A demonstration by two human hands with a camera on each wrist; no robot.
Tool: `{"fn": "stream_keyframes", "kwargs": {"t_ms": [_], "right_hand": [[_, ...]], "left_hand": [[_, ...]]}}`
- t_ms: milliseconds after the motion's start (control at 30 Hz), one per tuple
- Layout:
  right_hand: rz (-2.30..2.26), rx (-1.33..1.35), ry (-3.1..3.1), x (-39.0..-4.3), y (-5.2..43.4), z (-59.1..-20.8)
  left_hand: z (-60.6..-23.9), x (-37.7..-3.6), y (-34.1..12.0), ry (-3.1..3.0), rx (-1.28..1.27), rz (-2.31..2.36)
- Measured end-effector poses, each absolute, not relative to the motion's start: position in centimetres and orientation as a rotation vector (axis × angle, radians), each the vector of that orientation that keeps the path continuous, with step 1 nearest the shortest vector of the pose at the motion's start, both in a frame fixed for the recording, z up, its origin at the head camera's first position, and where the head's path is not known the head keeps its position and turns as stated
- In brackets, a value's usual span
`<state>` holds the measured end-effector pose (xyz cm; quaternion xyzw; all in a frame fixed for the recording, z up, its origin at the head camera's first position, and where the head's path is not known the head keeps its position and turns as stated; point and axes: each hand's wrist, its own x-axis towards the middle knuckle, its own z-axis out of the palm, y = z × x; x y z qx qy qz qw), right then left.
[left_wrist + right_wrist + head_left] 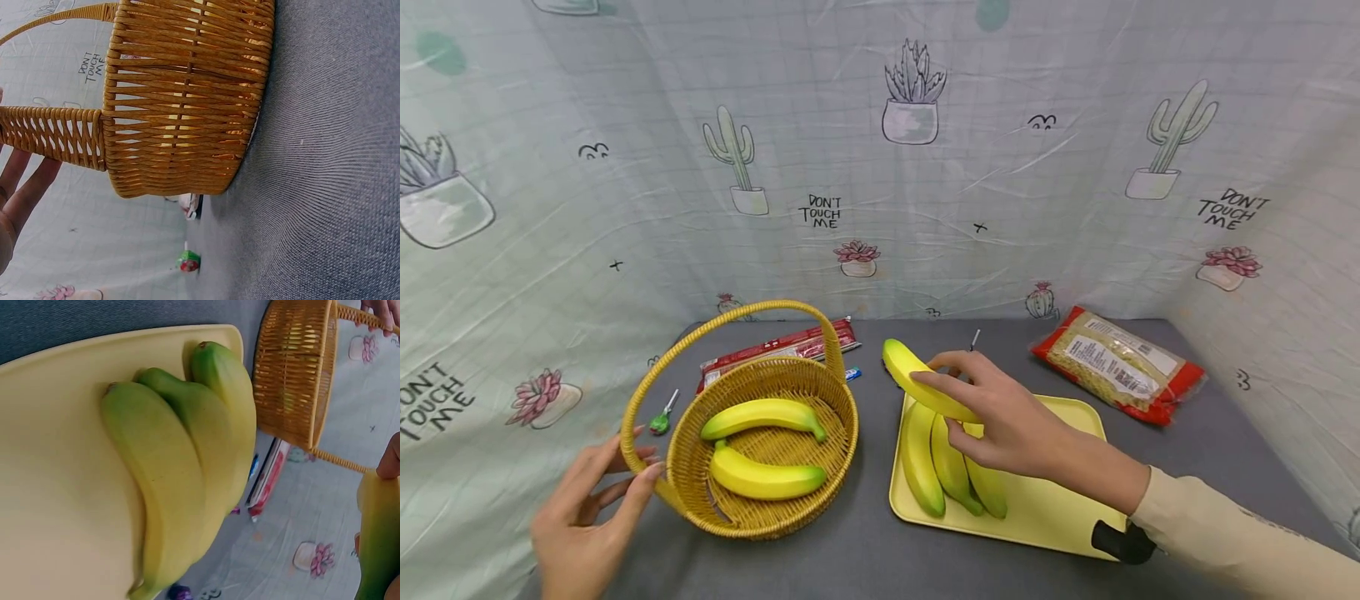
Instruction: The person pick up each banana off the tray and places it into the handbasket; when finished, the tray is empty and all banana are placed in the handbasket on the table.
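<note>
My left hand (587, 512) grips the lower left end of the handle of a yellow wicker basket (853, 425), thumb on one side and fingers on the other. Inside the basket lie two bananas, an upper banana (763, 414) and a lower banana (767, 475). Over at the right, my right hand (1000, 412) holds a single banana (901, 364) between thumb and fingers, raised above a pale yellow tray (1052, 517). Three more bananas (169, 469) lie side by side at the tray's left end, their upper parts covered by the held banana in the head view.
Behind the basket lies a long red packet (775, 346), with a small blue wrapper (852, 374) near it. A green lollipop (660, 423) sits left of the basket. At the back right is a red-ended clear bag (1116, 362). A patterned curtain (820, 150) encloses the grey table.
</note>
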<state>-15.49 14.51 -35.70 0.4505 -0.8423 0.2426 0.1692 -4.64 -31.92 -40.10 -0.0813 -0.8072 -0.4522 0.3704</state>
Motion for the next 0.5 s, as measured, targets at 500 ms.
{"fn": "stream_keyframes", "kwargs": {"t_ms": [500], "right_hand": [[0.631,1.481,-2.299,-16.2,11.0,-34.6]], "left_hand": [[-40.4,-4.7,-32.0,-2.017,-0.240,-1.171]]}}
